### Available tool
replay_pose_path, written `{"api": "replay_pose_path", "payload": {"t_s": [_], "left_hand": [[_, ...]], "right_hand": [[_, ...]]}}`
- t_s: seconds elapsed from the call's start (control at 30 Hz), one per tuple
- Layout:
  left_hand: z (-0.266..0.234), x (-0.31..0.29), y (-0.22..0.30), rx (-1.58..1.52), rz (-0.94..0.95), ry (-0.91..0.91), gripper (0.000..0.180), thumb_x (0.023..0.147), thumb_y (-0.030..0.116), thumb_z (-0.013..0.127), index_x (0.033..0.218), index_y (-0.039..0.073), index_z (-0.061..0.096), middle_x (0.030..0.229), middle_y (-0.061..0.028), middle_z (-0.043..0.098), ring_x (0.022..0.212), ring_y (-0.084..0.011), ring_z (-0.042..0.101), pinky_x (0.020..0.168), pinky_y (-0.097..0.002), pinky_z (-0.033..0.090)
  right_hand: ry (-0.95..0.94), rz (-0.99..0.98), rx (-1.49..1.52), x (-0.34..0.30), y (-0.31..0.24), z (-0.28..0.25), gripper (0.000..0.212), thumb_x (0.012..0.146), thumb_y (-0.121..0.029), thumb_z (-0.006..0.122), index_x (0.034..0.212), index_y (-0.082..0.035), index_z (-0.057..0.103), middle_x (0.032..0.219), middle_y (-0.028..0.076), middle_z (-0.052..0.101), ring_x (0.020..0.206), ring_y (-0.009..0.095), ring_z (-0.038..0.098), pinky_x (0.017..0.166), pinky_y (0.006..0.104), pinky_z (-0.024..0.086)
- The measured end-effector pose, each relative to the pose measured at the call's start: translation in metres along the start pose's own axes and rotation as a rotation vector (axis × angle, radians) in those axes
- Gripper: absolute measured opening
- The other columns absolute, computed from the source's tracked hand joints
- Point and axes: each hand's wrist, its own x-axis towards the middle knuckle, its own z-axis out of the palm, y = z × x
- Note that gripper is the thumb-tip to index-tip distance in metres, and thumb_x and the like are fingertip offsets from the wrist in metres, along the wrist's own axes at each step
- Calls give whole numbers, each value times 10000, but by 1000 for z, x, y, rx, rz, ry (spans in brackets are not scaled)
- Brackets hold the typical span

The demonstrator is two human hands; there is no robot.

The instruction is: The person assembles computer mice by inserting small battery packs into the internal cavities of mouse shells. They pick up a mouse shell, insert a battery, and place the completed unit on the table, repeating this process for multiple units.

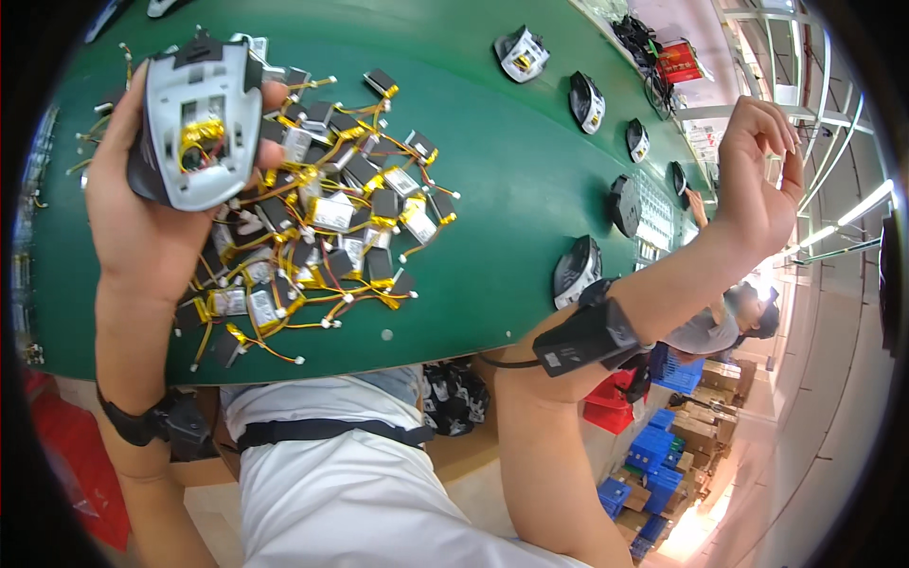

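My left hand is closed round a partly built computer mouse, its pale grey inner side facing up. A yellow-taped battery and thin wires show through the opening in that mouse. Below and to the right of it spreads a loose heap of small battery packs with coloured leads and white plugs. My right hand is raised at the far right, away from the table top, with fingers loosely bent and somewhat apart. Nothing shows in it. Each wrist wears a black strapped device.
Several more mouse shells lie spaced along the right side of the green table. Near its far right edge are black cables and a red package. Other people sit at the right, beside blue crates and cardboard boxes.
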Motion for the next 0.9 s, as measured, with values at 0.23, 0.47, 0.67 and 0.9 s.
{"api": "replay_pose_path", "payload": {"t_s": [0.23, 0.47, 0.67, 0.9], "left_hand": [[23, -8, -4, -189, 78, -177, 658, 1025, 494, 194, 1430, -2, 345, 1133, -258, 603, 748, -328, 683, 648, -392, 595], [18, -7, -4, -208, 125, -252, 726, 1007, 569, 156, 1350, -2, 444, 1169, -206, 600, 1009, -290, 636, 862, -403, 546], [14, -9, -8, -123, 154, -328, 751, 993, 606, 148, 1371, 18, 422, 1220, -203, 586, 1031, -302, 649, 839, -410, 571], [28, -9, -5, 132, 163, -174, 751, 993, 606, 172, 1421, 19, 365, 1329, -229, 524, 1138, -329, 602, 985, -431, 488]], "right_hand": [[-241, 319, -1280, -55, 144, -54, 302, 916, -134, 648, 1165, 16, 569, 1003, 55, 620, 838, 76, 587, 709, 215, 486], [-210, 562, -1090, -82, 186, -67, 484, 887, -137, 675, 1285, 21, 450, 967, 26, 617, 793, 32, 543, 713, 208, 468], [-136, 614, -937, -87, 192, -68, 571, 880, -91, 657, 1368, 22, 382, 1126, 102, 638, 986, 99, 599, 804, 244, 503], [-90, 671, -913, -73, 173, -73, 470, 868, -70, 688, 1276, 27, 476, 982, 85, 671, 797, 101, 637, 666, 241, 532]]}}
